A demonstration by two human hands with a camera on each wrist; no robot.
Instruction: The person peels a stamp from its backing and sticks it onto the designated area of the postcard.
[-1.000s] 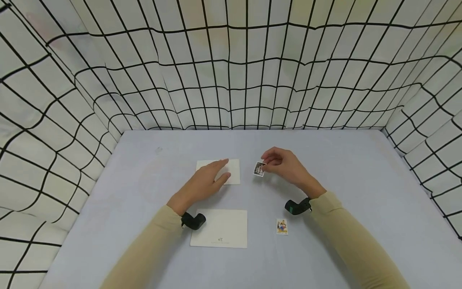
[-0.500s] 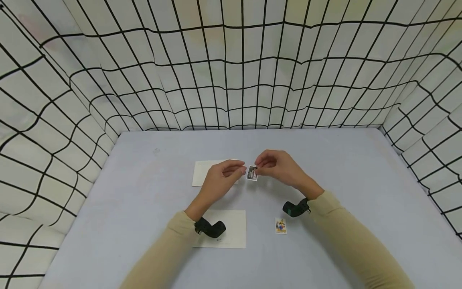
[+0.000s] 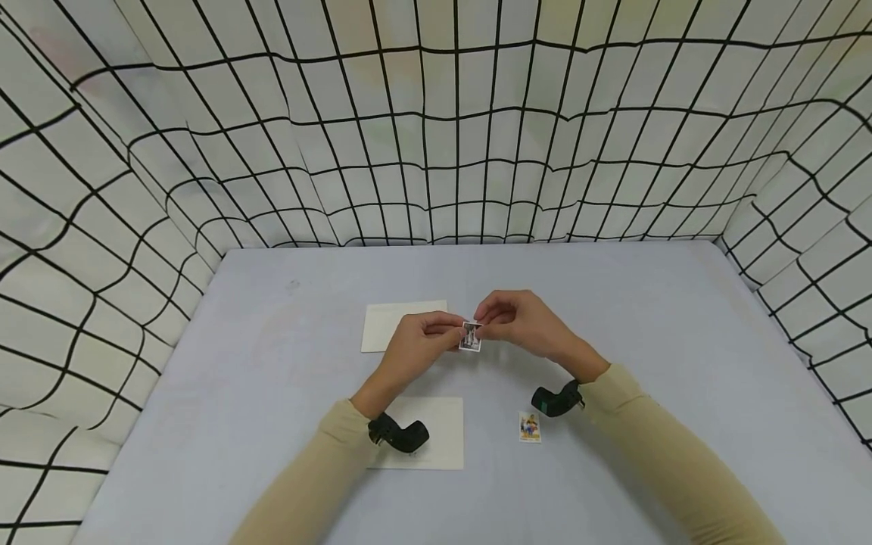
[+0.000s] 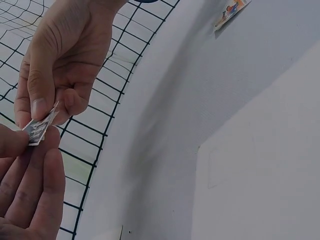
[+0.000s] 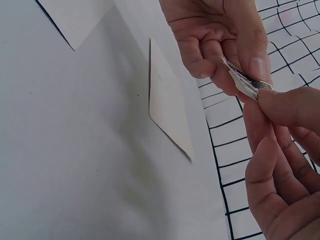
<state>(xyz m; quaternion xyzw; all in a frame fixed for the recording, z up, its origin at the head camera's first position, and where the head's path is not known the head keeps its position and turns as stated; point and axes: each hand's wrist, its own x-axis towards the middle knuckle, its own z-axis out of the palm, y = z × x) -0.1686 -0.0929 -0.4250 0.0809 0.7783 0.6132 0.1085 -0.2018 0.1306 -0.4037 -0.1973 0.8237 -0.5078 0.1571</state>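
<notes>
In the head view, both hands meet over the table around a few small postage stamps (image 3: 470,337) with a dark picture and white perforated edges. My left hand (image 3: 424,339) pinches them from the left, thumb on the face. From the right, my right hand (image 3: 521,325) grips them between thumb and fingers. The left wrist view shows the stamps (image 4: 41,129) slightly fanned, with layered edges; their pale backs (image 5: 242,84) appear in the right wrist view. A single coloured stamp (image 3: 529,427) lies flat on the table, nearer the person and below the right hand.
Two cream rectangular paper pieces lie on the white table (image 3: 613,303): one at the back (image 3: 381,327), partly behind the left hand, another nearer the front (image 3: 439,439), overlapped by the left wrist camera (image 3: 402,434). Black netting (image 3: 459,163) surrounds the table's back and sides.
My left hand has come right, off the rear paper, and its fingers have closed on the stamps. My right hand has brought them slightly left and toward the person.
</notes>
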